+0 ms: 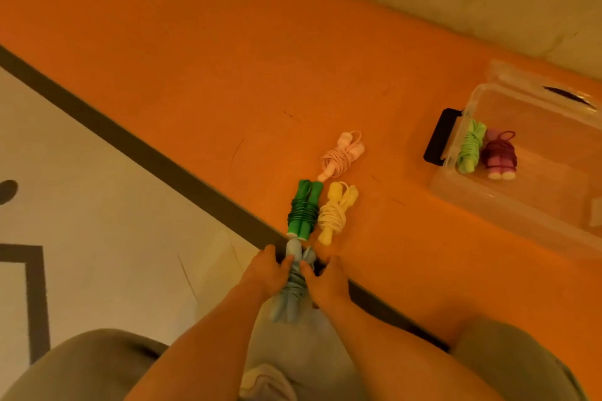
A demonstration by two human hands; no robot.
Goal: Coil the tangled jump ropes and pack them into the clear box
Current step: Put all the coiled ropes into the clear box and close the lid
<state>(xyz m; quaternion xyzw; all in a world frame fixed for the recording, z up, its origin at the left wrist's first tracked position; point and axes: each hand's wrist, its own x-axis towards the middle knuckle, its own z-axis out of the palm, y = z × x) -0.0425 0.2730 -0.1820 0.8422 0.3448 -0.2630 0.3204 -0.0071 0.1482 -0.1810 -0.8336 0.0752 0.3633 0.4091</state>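
Both hands on one bundle: left hand (pixel 265 273) and right hand (pixel 325 280) grip the pale blue-grey jump rope bundle (pixel 294 283) from either side, fingers curled round its cord wraps, thumbs pressed in near the top. The bundle sits at the near edge of the orange table (pixel 195 58), one rounded handle end poking up past the fingers, lower end hanging off toward the lap.

Just beyond the grip, on the table: dark green coiled jump rope with green handles (pixel 303 212), its handle end almost touching the blue-grey handle tip. Beside it on the right, touching or nearly so, pale yellow coiled jump rope (pixel 335 212). Beyond those two, pale pink coiled jump rope (pixel 342 155), lying slightly askew.

Well off to the right: clear plastic box with a black side latch (pixel 449 182), open. Inside, against the latch-side wall, light green coiled jump rope (pixel 470 146) and a maroon-corded jump rope with pink handles (pixel 498 155), side by side, touching.

Dark strip (pixel 130 143) runs along the table's near edge.
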